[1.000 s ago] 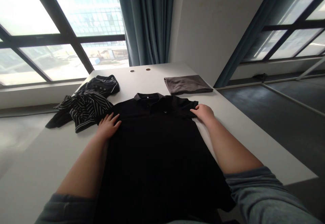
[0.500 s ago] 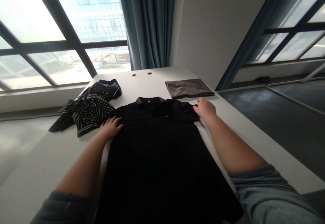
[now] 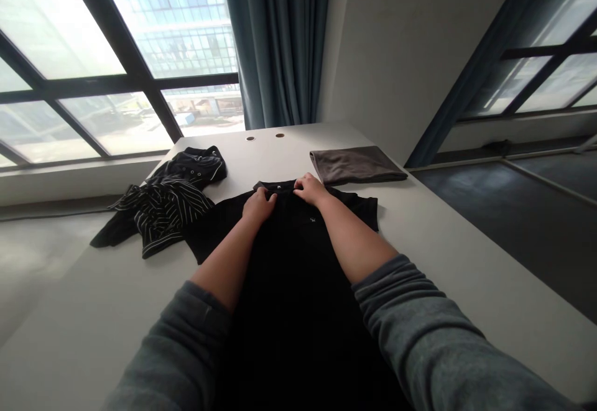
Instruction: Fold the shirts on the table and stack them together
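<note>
1. A black polo shirt [image 3: 298, 311] lies spread on a white table [image 3: 443, 255], its collar toward the window and its lower part running back toward the person between both forearms.

2. The left hand [image 3: 260, 204] rests at the left side of the collar [image 3: 286, 184], fingers curled and thumb toward the middle; whether it pinches the cloth cannot be told from this angle.

3. The right hand [image 3: 310, 188] pinches the collar's right side between thumb and fingertips, just across from its partner. A pale label shows inside the neck, between the two hands.

4. A small light emblem [image 3: 313, 219] marks the chest beside the right forearm. The short sleeves lie out to either side, the left one reaching the edge of a black, white-striped garment [image 3: 165, 215].

5. That striped piece sits crumpled, up against a dark garment with white piping [image 3: 193, 165] and a row of ring-shaped details, near the table's far left corner.

6. To the right, beyond the shirt's shoulder, a gray-brown cloth [image 3: 359, 165] lies folded flat near the table's edge.

7. Two round holes [image 3: 280, 135] pierce the tabletop at its far end, below a blue-gray curtain [image 3: 280, 50] hanging beside a dark-framed window [image 3: 153, 78]; a glass-fronted building rises outside.
</note>
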`<action>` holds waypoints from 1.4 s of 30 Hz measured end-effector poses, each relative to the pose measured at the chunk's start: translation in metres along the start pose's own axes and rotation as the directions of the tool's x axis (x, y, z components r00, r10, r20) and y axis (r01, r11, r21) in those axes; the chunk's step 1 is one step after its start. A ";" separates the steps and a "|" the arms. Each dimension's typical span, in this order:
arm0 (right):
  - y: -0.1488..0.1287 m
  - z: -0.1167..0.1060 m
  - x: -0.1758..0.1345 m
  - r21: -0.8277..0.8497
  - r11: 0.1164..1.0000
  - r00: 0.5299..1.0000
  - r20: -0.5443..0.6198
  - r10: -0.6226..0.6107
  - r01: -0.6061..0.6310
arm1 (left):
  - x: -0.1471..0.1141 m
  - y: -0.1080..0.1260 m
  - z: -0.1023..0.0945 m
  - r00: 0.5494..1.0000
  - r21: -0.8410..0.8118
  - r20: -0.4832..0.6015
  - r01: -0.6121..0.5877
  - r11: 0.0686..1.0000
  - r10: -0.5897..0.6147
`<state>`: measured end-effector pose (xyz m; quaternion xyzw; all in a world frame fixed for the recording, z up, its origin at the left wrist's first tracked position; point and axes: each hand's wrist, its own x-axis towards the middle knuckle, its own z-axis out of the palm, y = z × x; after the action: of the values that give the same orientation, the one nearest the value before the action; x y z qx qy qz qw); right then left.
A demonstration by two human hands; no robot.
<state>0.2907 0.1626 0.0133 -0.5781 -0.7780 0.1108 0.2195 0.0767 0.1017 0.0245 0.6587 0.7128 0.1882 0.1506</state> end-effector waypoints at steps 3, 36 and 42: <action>-0.008 0.017 0.007 -0.008 1.000 0.992 -0.127 -0.001 0.000 | 0.006 0.002 0.017 1.000 -0.006 -0.010 -0.015 1.000 0.015; 0.018 0.036 0.029 0.046 0.993 0.981 -0.156 0.114 -0.108 | 0.039 -0.023 0.010 0.968 0.145 -0.246 0.090 0.985 -0.053; 0.025 0.027 0.037 -0.144 0.980 0.990 0.011 0.139 -0.136 | 0.078 -0.038 0.001 0.999 0.170 0.005 0.050 0.984 -0.052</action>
<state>0.2904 0.2079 -0.0129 -0.6437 -0.7442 0.0757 0.1613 0.0371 0.1777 0.0084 0.6514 0.7422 0.1199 0.1020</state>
